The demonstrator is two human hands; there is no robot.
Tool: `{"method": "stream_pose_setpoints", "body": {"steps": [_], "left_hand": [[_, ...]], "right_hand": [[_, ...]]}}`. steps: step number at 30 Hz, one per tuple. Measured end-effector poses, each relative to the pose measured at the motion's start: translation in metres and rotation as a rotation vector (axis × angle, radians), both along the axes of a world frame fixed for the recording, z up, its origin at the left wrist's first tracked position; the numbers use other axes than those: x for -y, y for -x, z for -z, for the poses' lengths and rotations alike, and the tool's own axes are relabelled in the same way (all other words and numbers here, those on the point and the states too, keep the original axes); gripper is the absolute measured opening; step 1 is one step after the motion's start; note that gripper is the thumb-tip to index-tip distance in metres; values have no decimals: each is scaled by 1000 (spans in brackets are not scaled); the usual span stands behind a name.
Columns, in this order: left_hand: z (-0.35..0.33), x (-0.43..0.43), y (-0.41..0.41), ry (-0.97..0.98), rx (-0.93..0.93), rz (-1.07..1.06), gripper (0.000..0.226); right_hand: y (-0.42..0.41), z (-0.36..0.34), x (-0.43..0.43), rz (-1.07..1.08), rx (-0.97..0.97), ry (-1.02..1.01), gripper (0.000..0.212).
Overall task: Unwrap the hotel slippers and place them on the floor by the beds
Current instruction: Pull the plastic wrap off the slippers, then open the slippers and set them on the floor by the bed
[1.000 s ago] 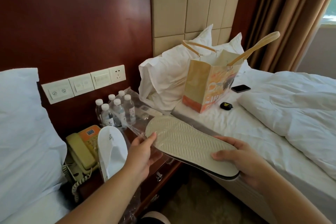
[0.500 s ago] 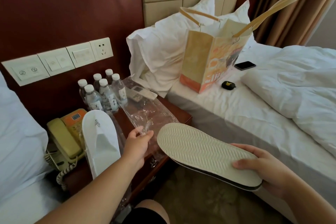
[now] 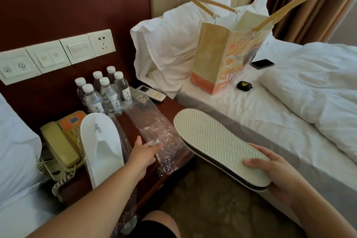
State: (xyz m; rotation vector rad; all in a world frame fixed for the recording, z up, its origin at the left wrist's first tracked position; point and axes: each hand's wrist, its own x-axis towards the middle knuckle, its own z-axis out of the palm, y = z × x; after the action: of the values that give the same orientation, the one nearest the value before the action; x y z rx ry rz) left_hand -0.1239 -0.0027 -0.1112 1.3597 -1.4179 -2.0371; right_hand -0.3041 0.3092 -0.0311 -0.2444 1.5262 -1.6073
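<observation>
The right hand (image 3: 278,176) grips the unwrapped slipper (image 3: 218,145) sole-up, near the bed. The left hand (image 3: 142,153) pinches the plastic wrapper (image 3: 154,131) on the tabletop (image 3: 133,121); it should release before lowering the slipper.

slippers 2 (image 3: 101,147) | water bottles 6 (image 3: 108,94) | pillows 3 (image 3: 170,48)

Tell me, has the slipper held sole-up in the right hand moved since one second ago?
Yes. The pale sole-up slipper in the right hand has moved right, off the dark wooden nightstand toward the white bed.
</observation>
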Motion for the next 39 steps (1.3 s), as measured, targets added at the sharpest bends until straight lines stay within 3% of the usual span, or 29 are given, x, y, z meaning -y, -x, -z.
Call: {"method": "stream_pose_setpoints", "body": {"steps": [4, 9, 15, 17, 20, 24, 26, 29, 32, 34, 37, 39], "left_hand": [[-8, -1, -7, 144, 130, 1, 113], [-40, -29, -16, 314, 55, 73, 65], [-83, -78, -28, 75, -253, 335, 33], [-89, -87, -33, 51, -323, 328, 35], [-94, -91, -47, 46, -383, 299, 40], [-98, -93, -68, 164, -331, 309, 48], [-103, -96, -77, 229, -280, 343, 56], [-115, -101, -89, 334, -213, 343, 49], [-127, -104, -99, 475, -167, 306, 52], [-133, -108, -107, 522, -193, 305, 57], [-141, -110, -120, 534, -292, 273, 72], [-147, -111, -128, 536, -321, 247, 75]], "right_hand": [[-20, 2, 21, 67, 28, 51, 54], [-48, -12, 42, 70, 35, 122, 46], [-85, -34, 63, 62, 61, 189, 47], [-99, -40, 66, 40, 24, 182, 46], [-119, -47, 67, 31, -196, 27, 50], [-139, -61, 66, -70, -747, -208, 55], [-150, -67, 67, -145, -906, -243, 72], [-166, -78, 68, -170, -1122, -372, 107], [-179, -88, 67, -173, -1258, -439, 105], [-183, -93, 65, -176, -1137, -390, 88], [-183, -105, 57, -38, -738, -209, 43], [-179, -111, 52, 59, -525, -157, 33]]}}
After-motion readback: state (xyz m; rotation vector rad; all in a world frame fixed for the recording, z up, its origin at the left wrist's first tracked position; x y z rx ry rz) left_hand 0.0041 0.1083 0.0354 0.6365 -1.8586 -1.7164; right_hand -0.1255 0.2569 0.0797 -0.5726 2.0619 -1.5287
